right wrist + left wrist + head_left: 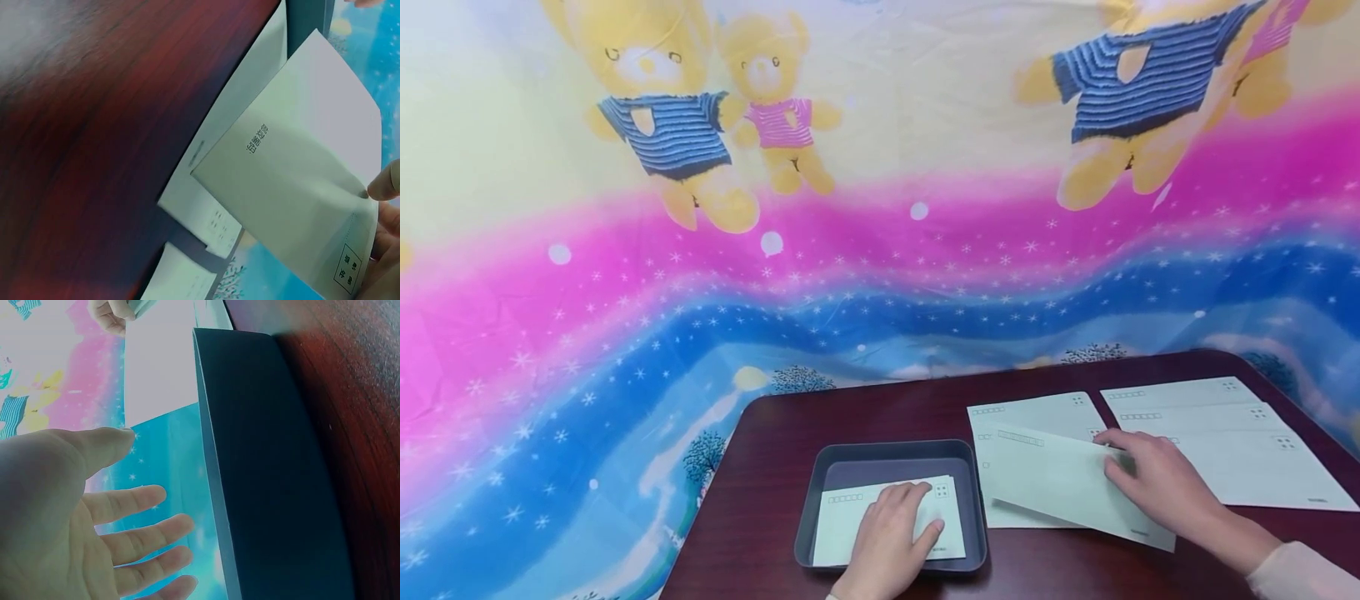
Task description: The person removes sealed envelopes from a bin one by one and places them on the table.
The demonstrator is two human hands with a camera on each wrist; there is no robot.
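My right hand (1157, 479) pinches a pale envelope (1060, 479) between thumb and fingers at its far right edge. In the right wrist view that envelope (294, 150) is tilted and bends slightly near the thumb. It overlaps a pile of overlapping envelopes (1030, 404) on the table. To the left, a dark grey tray (917, 461) has envelopes (842, 529) lying in it. Over these is my left hand (891, 537), its fingers relaxed and spread. The left wrist view shows this hand (125, 519) holding nothing, beside the tray's dark outer side (269, 469).
At the right lies another row of overlapping envelopes (1240, 475), partly behind my right forearm. Everything stands on a dark red-brown table (760, 500). A cloth with printed bears and snowflakes (850, 242) hangs behind the table's far edge.
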